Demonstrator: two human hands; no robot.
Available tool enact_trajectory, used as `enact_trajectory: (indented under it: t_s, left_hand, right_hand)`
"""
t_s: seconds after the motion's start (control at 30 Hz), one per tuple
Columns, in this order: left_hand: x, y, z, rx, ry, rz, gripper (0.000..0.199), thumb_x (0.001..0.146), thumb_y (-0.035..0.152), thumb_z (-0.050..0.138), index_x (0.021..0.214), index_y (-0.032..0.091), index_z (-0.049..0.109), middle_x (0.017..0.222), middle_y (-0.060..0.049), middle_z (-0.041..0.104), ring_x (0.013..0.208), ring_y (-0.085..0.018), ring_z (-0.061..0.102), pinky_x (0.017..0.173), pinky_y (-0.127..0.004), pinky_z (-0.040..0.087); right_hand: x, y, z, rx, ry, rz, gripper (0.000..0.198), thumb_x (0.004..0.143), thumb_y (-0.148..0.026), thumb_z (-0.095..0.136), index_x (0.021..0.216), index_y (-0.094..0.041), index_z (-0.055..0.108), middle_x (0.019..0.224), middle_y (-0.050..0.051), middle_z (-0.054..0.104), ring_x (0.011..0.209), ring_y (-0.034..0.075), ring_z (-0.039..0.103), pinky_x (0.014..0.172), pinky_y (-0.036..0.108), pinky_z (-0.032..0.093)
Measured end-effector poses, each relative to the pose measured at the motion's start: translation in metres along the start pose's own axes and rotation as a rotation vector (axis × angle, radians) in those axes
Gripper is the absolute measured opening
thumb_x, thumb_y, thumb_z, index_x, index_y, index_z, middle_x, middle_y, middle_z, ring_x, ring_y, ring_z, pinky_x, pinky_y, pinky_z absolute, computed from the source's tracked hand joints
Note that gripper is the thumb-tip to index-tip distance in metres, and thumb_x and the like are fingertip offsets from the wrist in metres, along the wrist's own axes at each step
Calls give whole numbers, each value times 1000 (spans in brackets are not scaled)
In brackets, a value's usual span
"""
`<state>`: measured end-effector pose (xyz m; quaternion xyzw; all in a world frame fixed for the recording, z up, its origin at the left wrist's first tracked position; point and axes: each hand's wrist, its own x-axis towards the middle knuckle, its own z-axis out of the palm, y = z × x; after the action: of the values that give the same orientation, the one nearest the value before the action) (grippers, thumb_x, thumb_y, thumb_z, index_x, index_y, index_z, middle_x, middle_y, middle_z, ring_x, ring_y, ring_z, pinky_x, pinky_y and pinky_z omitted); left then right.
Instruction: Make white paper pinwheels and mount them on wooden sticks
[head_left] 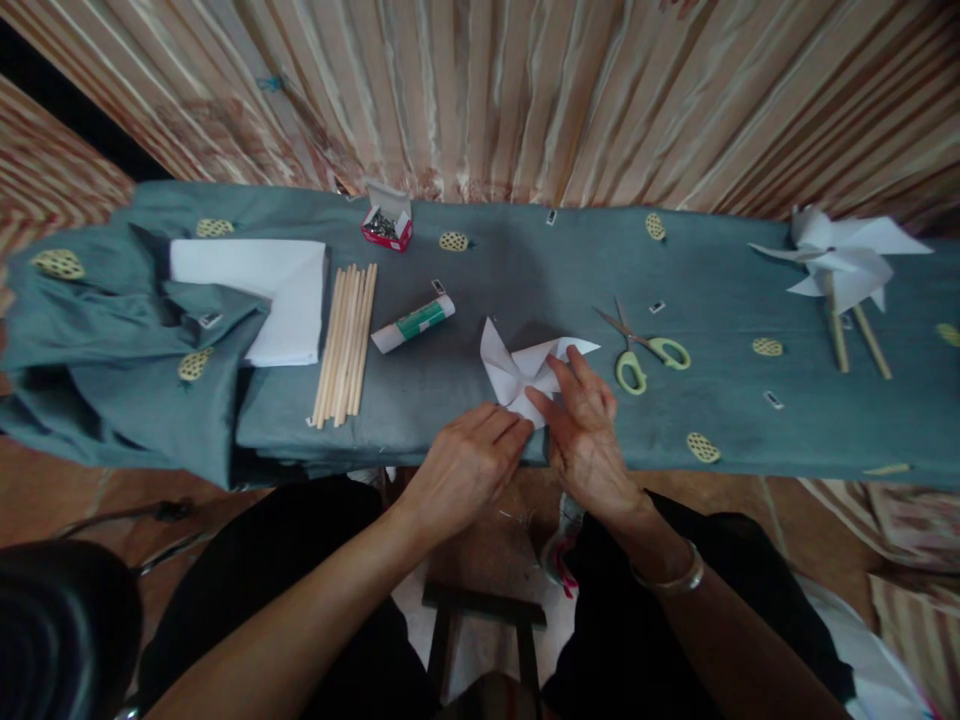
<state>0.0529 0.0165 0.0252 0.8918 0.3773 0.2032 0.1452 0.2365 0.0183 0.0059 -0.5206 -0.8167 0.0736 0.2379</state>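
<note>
A white paper pinwheel [519, 372] lies near the front edge of the cloth-covered table, its folded blades pointing several ways. My left hand [474, 458] is closed at its lower side, the fingertips pinching the paper's near edge. On the right, my right hand [581, 430] rests on the pinwheel, with the thumb near its centre and the fingers over the right blade. Scissors with light green handles [641, 352] lie partly open just right of my right hand. A green and white glue stick [415, 323] lies to the left of the pinwheel.
Wooden sticks [346, 345] lie side by side on the left, beside white paper sheets [292, 300] partly under bunched cloth. A small red box [388, 222] of metal pins stands open at the back. Finished pinwheels on sticks [844, 260] lie far right. A pleated curtain [480, 100] hangs behind.
</note>
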Motion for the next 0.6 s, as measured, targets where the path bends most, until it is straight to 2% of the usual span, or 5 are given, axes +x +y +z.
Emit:
enact_trajectory:
  t_s: [0.17,0.33,0.6]
  left_hand:
    - [-1,-3,-3,-61,46,-25,19,94,20,48,107,13,60,97,-8,66,90,-20,58,79,-34,54]
    - [0,-5,-6,-57,78,-31,19,93,20,49,105,13,61,94,-8,66,87,-20,57,75,-34,54]
    - [1,-5,-2,-45,107,2,21,93,15,47,110,14,60,102,-10,64,92,-19,59,76,-35,56]
  right_hand:
    - [2,2,-1,-9,-1,-1,62,88,-5,38,136,-43,44,153,-3,34,147,33,20,109,61,28]
    - [5,-2,1,-14,31,-10,49,89,-6,38,125,-34,57,150,2,39,146,32,21,112,58,26]
    - [4,4,1,0,48,21,44,87,-7,41,118,-31,60,154,0,34,147,32,20,110,57,30]
